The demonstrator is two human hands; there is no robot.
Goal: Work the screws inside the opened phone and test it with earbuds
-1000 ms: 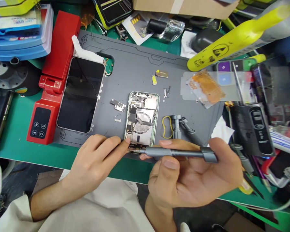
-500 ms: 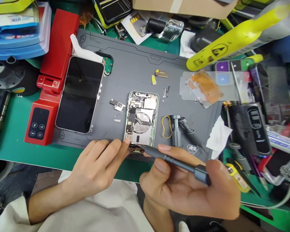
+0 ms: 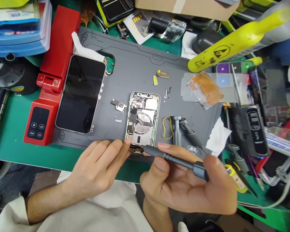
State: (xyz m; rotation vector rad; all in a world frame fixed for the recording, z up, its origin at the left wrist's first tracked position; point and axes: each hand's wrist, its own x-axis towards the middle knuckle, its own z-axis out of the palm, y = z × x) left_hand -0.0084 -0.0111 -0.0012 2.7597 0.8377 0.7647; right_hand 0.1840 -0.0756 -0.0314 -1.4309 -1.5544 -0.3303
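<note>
An opened phone body (image 3: 142,120) with its insides exposed lies on a grey work mat (image 3: 132,74). My left hand (image 3: 99,167) rests at the phone's near left corner, fingertips pressed against the frame's bottom edge. A grey precision screwdriver (image 3: 174,159) lies in my right hand (image 3: 183,183), pinched between thumb and fingers. Its tip touches the bottom end of the phone, right beside my left fingertips. Small metal brackets (image 3: 118,105) and screws (image 3: 166,91) lie loose on the mat around the phone.
A detached black screen (image 3: 81,93) leans on a red heating device (image 3: 50,74) at the left. Two more grey drivers (image 3: 181,129) and a yellow rubber band (image 3: 167,127) lie right of the phone. A yellow ESD bottle (image 3: 232,42), tools and boxes crowd the right and back.
The screwdriver's back end dropped from level to a slant toward me, and my right hand shifted lower. Its tip stayed at the phone's bottom edge. My left hand barely moved.
</note>
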